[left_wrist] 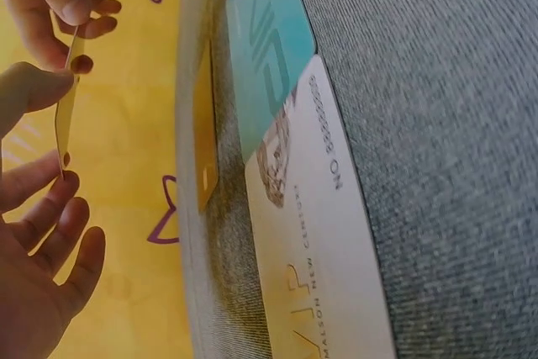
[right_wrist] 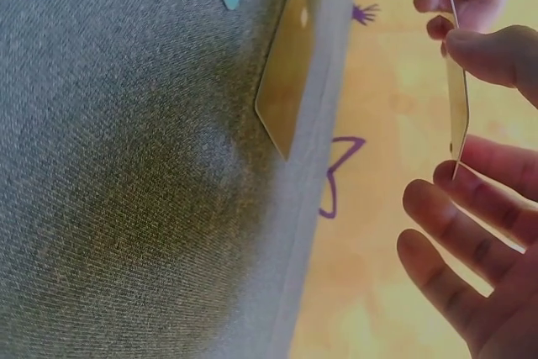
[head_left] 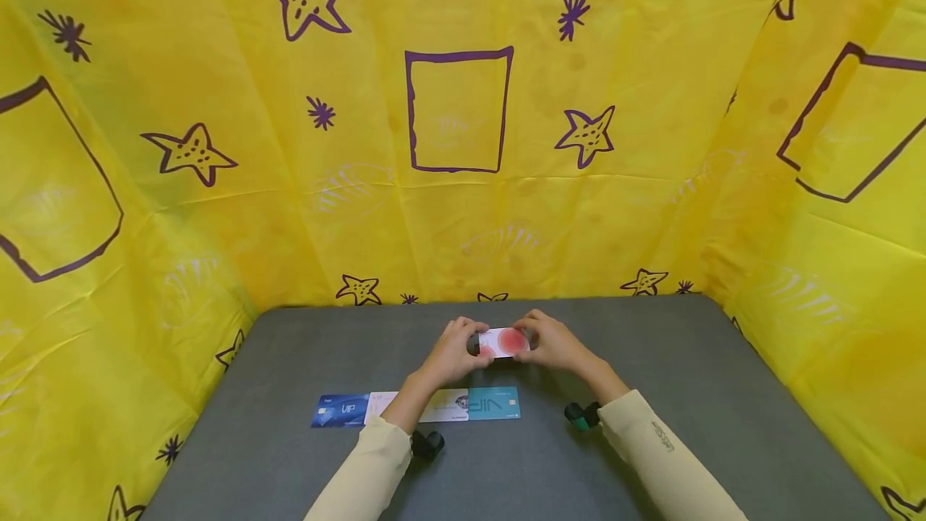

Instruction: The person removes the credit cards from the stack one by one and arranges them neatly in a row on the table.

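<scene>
Both hands hold a white card with a large red circle [head_left: 511,341] above the far part of the table. My left hand [head_left: 456,350] pinches its left end between thumb and fingers. At the right end, my right hand [head_left: 553,344] grips it the same way. Both wrist views show this card [left_wrist: 65,115] nearly edge-on. Below it on the table lies a gold-toned card [right_wrist: 288,73], hidden in the head view. Nearer me, a row holds a blue VIP card [head_left: 340,410], white cards [head_left: 448,406] partly behind my left forearm, and a teal VIP card [head_left: 495,403].
The cards lie on a dark grey cloth-covered table [head_left: 723,424]. Yellow fabric walls [head_left: 463,223] with purple star drawings rise at the back and both sides. Dark straps with small devices [head_left: 428,445] sit around both wrists.
</scene>
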Demonstrator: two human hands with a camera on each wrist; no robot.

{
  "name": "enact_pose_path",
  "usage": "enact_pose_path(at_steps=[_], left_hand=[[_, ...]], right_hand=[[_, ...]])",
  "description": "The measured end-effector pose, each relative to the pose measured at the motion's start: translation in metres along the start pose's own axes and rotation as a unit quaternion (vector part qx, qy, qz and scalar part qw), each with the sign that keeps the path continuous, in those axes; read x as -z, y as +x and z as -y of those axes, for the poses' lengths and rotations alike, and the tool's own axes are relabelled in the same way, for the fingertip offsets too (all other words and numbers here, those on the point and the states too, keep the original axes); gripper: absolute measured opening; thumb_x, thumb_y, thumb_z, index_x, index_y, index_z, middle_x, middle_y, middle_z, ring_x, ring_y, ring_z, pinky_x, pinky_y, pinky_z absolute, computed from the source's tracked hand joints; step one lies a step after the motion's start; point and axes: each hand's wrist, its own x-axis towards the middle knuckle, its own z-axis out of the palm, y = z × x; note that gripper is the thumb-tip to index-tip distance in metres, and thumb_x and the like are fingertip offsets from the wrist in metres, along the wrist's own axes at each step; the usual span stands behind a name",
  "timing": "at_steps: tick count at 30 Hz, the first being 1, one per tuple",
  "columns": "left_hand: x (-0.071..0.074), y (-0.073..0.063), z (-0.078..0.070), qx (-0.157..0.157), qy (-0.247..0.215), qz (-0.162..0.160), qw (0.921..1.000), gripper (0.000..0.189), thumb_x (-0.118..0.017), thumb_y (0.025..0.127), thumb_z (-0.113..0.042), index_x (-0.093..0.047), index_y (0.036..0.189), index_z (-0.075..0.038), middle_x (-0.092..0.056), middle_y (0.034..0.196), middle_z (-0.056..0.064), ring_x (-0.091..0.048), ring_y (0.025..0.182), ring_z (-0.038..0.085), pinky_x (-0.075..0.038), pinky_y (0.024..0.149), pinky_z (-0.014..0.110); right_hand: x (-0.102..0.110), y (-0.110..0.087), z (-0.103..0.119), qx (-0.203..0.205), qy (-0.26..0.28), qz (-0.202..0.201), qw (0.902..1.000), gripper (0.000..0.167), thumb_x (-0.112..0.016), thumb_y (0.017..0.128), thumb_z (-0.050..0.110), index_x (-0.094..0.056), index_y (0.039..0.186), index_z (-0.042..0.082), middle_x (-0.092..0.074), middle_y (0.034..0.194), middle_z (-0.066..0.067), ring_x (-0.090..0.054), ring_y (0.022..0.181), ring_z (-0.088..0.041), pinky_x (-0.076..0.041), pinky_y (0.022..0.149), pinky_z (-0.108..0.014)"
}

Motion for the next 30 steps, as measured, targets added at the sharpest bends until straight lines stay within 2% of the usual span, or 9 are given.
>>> enact_pose_path(at_steps=[5,10,14,19,26,30], left_hand=[[0.0,-0.003,-0.003,-0.021,0.0,-0.009,0.9997,0.051,-0.075,0.079,-0.023,-0.062,0.125,-0.006,-0.057,0.117,0.011,-0.05,0.106,0.025,-0.046,0.091,0.043],[-0.001,-0.006,-0.008,-0.019,0.002,-0.021,0.9996,0.051,-0.077,0.077,-0.025,-0.063,0.124,-0.007,-0.058,0.116,0.011,-0.05,0.106,0.025,-0.047,0.09,0.044],[-0.002,-0.009,-0.013,-0.017,0.001,-0.026,0.9995,0.052,-0.078,0.077,-0.026,-0.064,0.122,-0.007,-0.059,0.115,0.011,-0.051,0.105,0.025,-0.047,0.089,0.044],[-0.006,-0.011,-0.016,-0.009,-0.003,-0.021,0.9997,0.052,-0.079,0.077,-0.028,-0.065,0.123,-0.009,-0.059,0.115,0.01,-0.05,0.104,0.023,-0.047,0.089,0.043],[-0.011,-0.014,-0.022,-0.01,-0.007,-0.014,0.9998,0.051,-0.078,0.077,-0.028,-0.064,0.123,-0.01,-0.059,0.117,0.012,-0.05,0.105,0.023,-0.049,0.089,0.042],[-0.015,-0.015,-0.024,-0.014,-0.007,-0.005,0.9999,0.053,-0.078,0.078,-0.028,-0.063,0.124,-0.009,-0.059,0.119,0.012,-0.05,0.107,0.024,-0.048,0.092,0.044]], right_hand=[[0.002,-0.006,0.003,-0.004,0.005,-0.008,0.9999,0.046,-0.082,0.076,0.027,-0.068,0.113,0.004,-0.06,0.105,-0.008,-0.057,0.084,-0.022,-0.05,0.073,-0.027],[0.006,-0.012,0.007,-0.001,0.009,-0.011,0.9999,0.047,-0.081,0.076,0.026,-0.067,0.114,0.002,-0.059,0.106,-0.009,-0.059,0.085,-0.027,-0.051,0.074,-0.029],[0.008,-0.017,0.009,0.003,0.006,-0.013,0.9999,0.047,-0.082,0.075,0.025,-0.067,0.114,0.002,-0.06,0.106,-0.009,-0.057,0.082,-0.022,-0.05,0.072,-0.027],[0.01,-0.023,0.008,0.005,0.004,-0.012,0.9999,0.046,-0.081,0.076,0.026,-0.067,0.114,0.004,-0.06,0.106,-0.008,-0.056,0.083,-0.019,-0.05,0.071,-0.026],[0.011,-0.031,0.003,0.005,0.008,-0.021,0.9997,0.045,-0.082,0.075,0.023,-0.067,0.112,0.002,-0.059,0.103,-0.008,-0.059,0.083,-0.028,-0.051,0.071,-0.029],[0.012,-0.035,0.001,0.002,0.01,-0.022,0.9997,0.045,-0.083,0.074,0.023,-0.067,0.11,0.002,-0.059,0.101,-0.008,-0.058,0.08,-0.025,-0.051,0.07,-0.028]])
